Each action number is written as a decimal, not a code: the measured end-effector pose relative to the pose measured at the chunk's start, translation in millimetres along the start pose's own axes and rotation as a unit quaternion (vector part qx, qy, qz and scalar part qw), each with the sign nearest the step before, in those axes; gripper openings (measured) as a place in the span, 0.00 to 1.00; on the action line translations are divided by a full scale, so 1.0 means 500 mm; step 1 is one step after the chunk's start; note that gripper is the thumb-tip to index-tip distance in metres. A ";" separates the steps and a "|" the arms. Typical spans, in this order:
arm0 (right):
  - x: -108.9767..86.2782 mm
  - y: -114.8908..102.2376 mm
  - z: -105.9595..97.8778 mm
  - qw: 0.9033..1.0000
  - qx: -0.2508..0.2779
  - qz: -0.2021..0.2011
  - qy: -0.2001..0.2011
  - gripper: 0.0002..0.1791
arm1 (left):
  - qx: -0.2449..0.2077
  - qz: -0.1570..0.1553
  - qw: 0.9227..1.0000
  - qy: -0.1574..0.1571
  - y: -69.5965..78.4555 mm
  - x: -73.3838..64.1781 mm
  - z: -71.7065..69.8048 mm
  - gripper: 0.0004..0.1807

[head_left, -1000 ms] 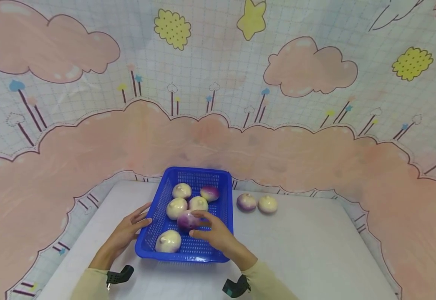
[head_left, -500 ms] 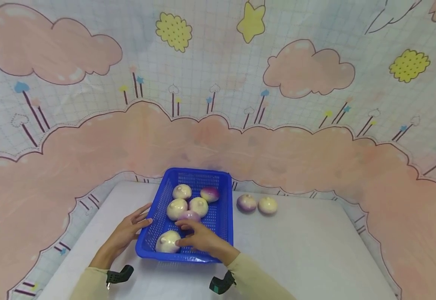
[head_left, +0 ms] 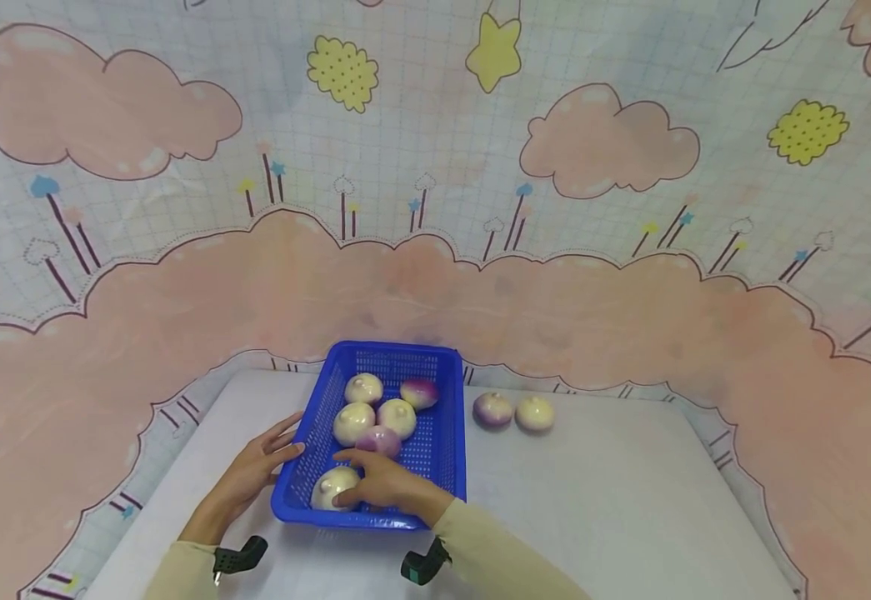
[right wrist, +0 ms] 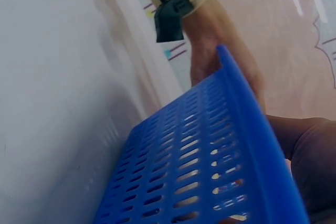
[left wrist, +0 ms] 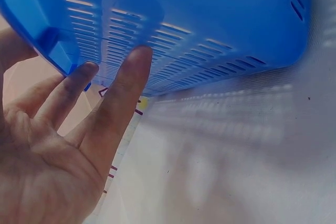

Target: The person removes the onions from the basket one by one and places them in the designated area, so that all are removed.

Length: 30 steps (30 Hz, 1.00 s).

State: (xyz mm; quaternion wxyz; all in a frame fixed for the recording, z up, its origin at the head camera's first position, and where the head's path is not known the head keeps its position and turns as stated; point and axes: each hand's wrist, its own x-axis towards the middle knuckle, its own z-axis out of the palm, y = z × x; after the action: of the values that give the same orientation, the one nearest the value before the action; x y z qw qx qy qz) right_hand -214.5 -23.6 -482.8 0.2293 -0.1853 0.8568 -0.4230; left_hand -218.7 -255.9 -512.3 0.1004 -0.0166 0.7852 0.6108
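Observation:
A blue slotted plastic basket [head_left: 443, 450] stands on the white table with several glossy cream-and-purple onions inside. My left hand [head_left: 251, 471] holds its left side: the thumb lies over the rim, and in the left wrist view the fingers [left wrist: 134, 72] reach along the outer wall. Inside the basket, my right hand [head_left: 382, 483] is spread around the cream onion [head_left: 327, 492] in the front left corner, thumb over its front and index finger behind. A pale purple onion [head_left: 379, 440] lies just behind that hand. In the right wrist view the basket wall [right wrist: 173, 150] hides most of the fingers.
Farther back in the basket are two cream onions [head_left: 354, 423] side by side, another cream one [head_left: 363, 388] and a purple one [head_left: 419, 392]. Right of the basket, a purplish onion [head_left: 493, 410] and a cream onion [head_left: 535, 413] lie on the white table [head_left: 615, 483]. A patterned cloth [head_left: 593, 317] hangs behind.
My right hand has left the purple onion and moved left and toward me to the front cream onion. The purple onion now shows a paler side. My left hand stays at the basket.

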 end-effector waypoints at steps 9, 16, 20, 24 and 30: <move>0.012 -0.019 0.017 0.990 -0.140 -0.020 0.024 0.33 | 0.003 -0.004 1.000 0.004 0.001 0.000 -0.002 0.38; 0.010 -0.020 0.018 0.986 -0.164 -0.015 0.034 0.32 | 0.004 -0.005 1.000 0.004 0.002 0.001 0.001 0.39; 0.008 -0.020 0.018 0.987 -0.159 -0.015 0.031 0.32 | 0.004 -0.004 1.000 0.003 0.000 0.000 0.001 0.39; 0.011 -0.017 0.016 0.993 -0.115 -0.005 0.037 0.31 | 0.002 -0.004 1.000 0.000 -0.002 0.001 0.000 0.39; 0.011 -0.013 0.008 0.999 0.008 0.019 0.031 0.31 | 0.003 -0.005 1.000 0.000 -0.003 0.005 0.000 0.39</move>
State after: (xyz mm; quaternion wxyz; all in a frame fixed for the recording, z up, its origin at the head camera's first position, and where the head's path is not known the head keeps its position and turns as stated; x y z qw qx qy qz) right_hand -216.1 -33.0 -481.0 0.2119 -0.1534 0.8634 -0.4314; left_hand -221.0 -256.0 -514.5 0.1033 -0.0199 0.7867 0.6084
